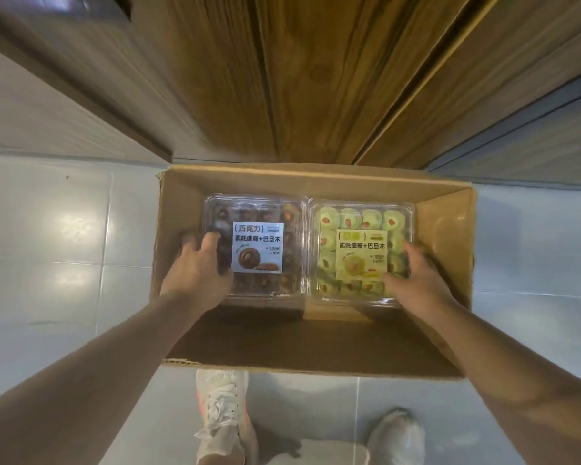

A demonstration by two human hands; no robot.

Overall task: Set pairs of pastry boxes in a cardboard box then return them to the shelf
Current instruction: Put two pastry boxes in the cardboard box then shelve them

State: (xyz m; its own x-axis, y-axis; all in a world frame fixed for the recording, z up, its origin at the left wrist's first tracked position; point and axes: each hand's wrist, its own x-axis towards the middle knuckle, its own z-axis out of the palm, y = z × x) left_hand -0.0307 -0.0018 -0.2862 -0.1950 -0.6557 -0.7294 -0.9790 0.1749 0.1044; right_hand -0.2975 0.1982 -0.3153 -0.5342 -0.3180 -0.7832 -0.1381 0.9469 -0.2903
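Your left hand (198, 263) sits on the left part of the chocolate pastry box (255, 246), fingers curled over its clear lid and left edge, thumb near the blue-white label (258, 247). Looks like a grip; the fingertips on the far side are blurred, so contact there is unclear.

Your right hand (416, 280) is on the right part of the green pastry box (361, 253), fingers curled over the lid toward its right edge, thumb lying by the yellow label (363, 251). Again it reads as a grip on the box.

Between your hands the two boxes lie flat, side by side, edges touching, chocolate on the left, green on the right. Both are inside the open cardboard box (316, 182), toward its far wall. Nearer you than your hands the bottom of the cardboard box is bare and in shadow. Whether the pastry boxes rest on the bottom or are held just above it, can't tell.

The cardboard box stands on a pale tiled floor (64, 246). Beyond your hands, wooden panels (282, 78) rise behind the far wall. Below your forearms, your two light shoes (220, 414) stand on the floor just beside the near wall.
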